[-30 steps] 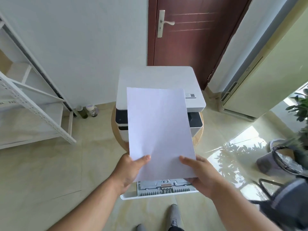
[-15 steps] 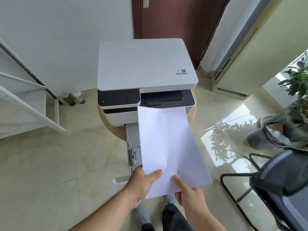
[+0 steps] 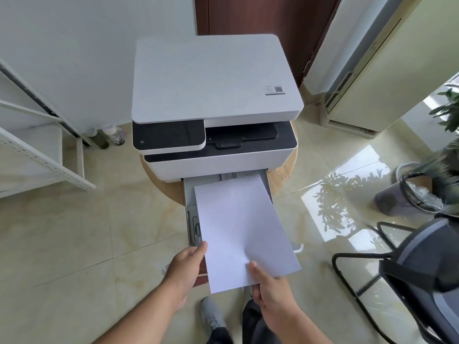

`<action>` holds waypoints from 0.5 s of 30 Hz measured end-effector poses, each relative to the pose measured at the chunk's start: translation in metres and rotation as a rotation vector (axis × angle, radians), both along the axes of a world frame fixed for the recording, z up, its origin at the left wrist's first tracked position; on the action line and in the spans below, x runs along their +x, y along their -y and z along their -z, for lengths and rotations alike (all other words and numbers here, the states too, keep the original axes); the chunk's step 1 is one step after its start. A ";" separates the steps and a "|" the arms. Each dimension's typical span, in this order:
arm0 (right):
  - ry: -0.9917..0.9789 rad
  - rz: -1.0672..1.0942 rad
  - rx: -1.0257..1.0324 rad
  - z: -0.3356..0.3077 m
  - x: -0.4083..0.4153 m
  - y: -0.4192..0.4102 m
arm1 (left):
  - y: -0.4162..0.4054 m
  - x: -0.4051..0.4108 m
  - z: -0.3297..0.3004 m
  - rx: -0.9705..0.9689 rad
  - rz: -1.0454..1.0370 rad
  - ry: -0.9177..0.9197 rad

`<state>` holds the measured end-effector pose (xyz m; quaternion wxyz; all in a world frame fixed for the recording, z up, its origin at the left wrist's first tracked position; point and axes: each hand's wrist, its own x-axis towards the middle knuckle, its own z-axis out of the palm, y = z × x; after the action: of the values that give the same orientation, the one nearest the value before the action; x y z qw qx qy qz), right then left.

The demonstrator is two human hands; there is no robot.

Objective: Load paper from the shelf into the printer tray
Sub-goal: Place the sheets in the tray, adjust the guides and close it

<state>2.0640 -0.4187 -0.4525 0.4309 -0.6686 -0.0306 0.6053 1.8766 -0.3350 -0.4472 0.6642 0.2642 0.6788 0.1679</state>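
I see the printer (image 3: 211, 78) with its tray (image 3: 190, 194) pulled out toward me; the paper (image 3: 238, 227) hangs skewed over it, far edge lowest; my right hand (image 3: 270, 289) pinches the near edge to steer; my left hand (image 3: 185, 266) touches the side, though I cannot tell if it grips.

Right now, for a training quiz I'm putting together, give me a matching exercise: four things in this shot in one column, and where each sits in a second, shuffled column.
Things
1. paper
2. printer tray
3. two bottles
4. office chair

Places
A. on the floor beside the foot of the shelf
B. held by the left hand and right hand, skewed over the tray
C. at the right edge of the view
D. pulled out from the front of the printer

Pairs: 1-B, 2-D, 3-A, 4-C
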 end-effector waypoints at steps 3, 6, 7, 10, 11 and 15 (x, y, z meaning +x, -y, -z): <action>-0.006 0.007 -0.031 0.014 0.001 -0.012 | -0.012 -0.010 0.013 0.185 0.024 -0.269; -0.034 0.010 -0.078 0.022 0.002 -0.023 | -0.025 -0.016 0.027 0.325 0.251 -0.569; -0.046 0.016 -0.086 0.025 0.003 -0.027 | -0.028 -0.017 0.032 0.328 0.326 -0.621; -0.064 0.014 -0.100 0.033 0.002 -0.036 | -0.035 -0.018 0.046 0.235 0.492 -0.682; -0.066 0.010 -0.106 0.035 0.001 -0.040 | -0.036 -0.018 0.051 0.202 0.515 -0.666; -0.066 0.010 -0.143 0.045 -0.004 -0.049 | -0.037 -0.015 0.055 0.167 0.525 -0.705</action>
<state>2.0597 -0.3694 -0.4976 0.3858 -0.6774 0.0303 0.6256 1.8615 -0.2981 -0.5024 0.3888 0.5214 0.7577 -0.0525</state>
